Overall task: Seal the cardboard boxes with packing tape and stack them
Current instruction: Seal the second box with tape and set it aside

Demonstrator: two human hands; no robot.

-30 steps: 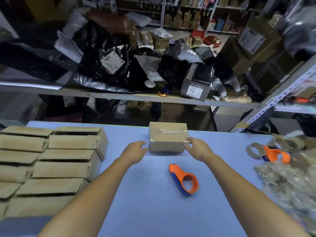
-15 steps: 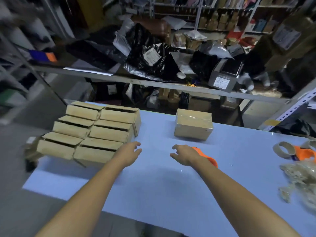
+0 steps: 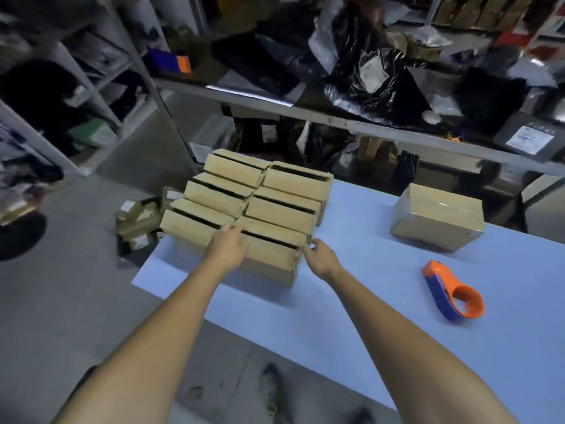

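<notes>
I've left the sealed box (image 3: 437, 215), now well right; my left hand (image 3: 227, 249) and right hand (image 3: 321, 258), fingers loose, touch the next open box (image 3: 269, 261).

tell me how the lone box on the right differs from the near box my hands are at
The lone box is closed, clear tape shining across its top; the near box shows a dark gap along its top. The lone box stands apart; the near box is packed against other open boxes. The left hand rests on the near box, the right hand at its corner; neither touches the lone box. Both are brown cardboard.
</notes>
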